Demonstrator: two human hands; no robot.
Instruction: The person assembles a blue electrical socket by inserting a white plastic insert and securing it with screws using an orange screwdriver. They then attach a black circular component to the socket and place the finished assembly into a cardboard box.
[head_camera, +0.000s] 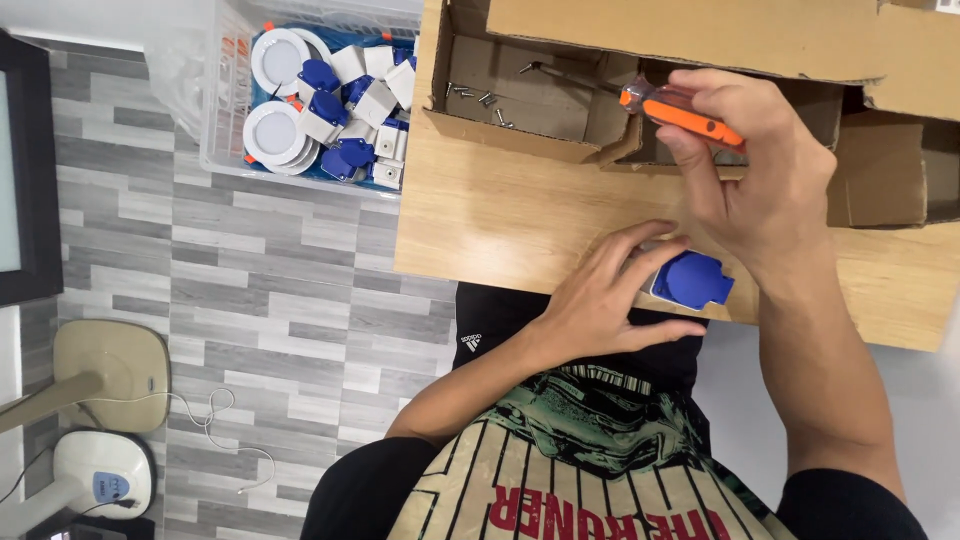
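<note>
The person wore a short-sleeved jersey-style shirt, cream with thin black vertical stripes, black sleeves and a green-and-black printed panel across the chest, with large red block lettering below it. Black shorts or trousers carried a small white logo near the waistband. Both forearms were bare from the sleeve edges down. The left hand and right hand bore no gloves, rings or watch.
</note>
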